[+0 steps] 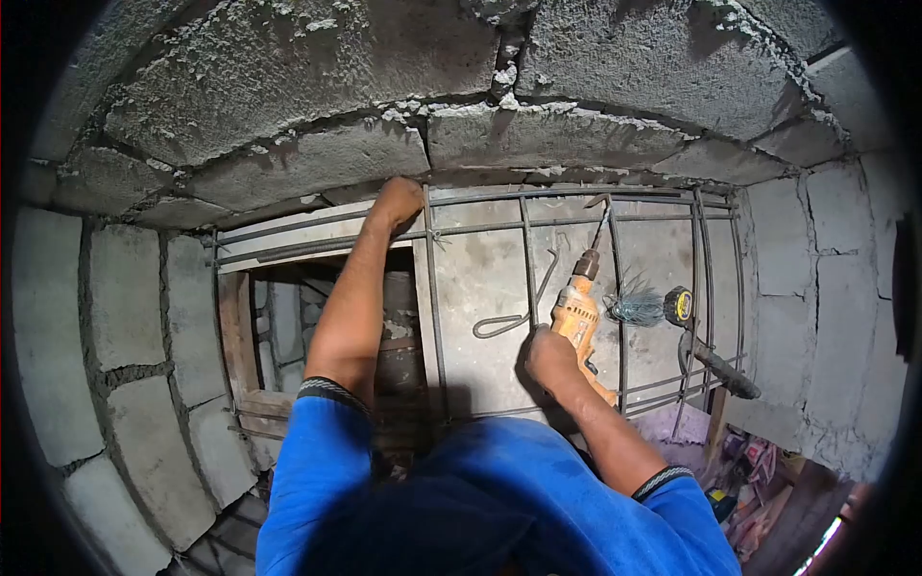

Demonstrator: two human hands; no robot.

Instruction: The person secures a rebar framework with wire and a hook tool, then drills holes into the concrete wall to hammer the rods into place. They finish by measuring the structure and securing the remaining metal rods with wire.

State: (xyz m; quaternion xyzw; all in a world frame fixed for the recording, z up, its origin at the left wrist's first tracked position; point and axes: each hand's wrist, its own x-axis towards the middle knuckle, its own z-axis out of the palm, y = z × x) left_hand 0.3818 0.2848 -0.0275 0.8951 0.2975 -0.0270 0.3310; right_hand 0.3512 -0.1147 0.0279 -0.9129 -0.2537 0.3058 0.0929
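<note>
Drill in right hand, left hand at the bars by the block wall

The right hand is wrapped around the rear part of an orange drill, right of the frame's centre. The drill tilts slightly right, its bit pointing up toward the top of the steel bars. The left hand is curled at the upper centre, over the upper bars and close to the block wall; its fingertips are hidden, so whether it pinches anything cannot be told.

Beneath the bars lies a pale board, with a dark opening to its left. A bent rod lies on the board, left of the drill. To the drill's right are a bundle of thin wire and, just beside it, a black-and-yellow tape measure. Below the tape measure, a hammer lies slanted across the bars, its dark handle toward the lower right.
</note>
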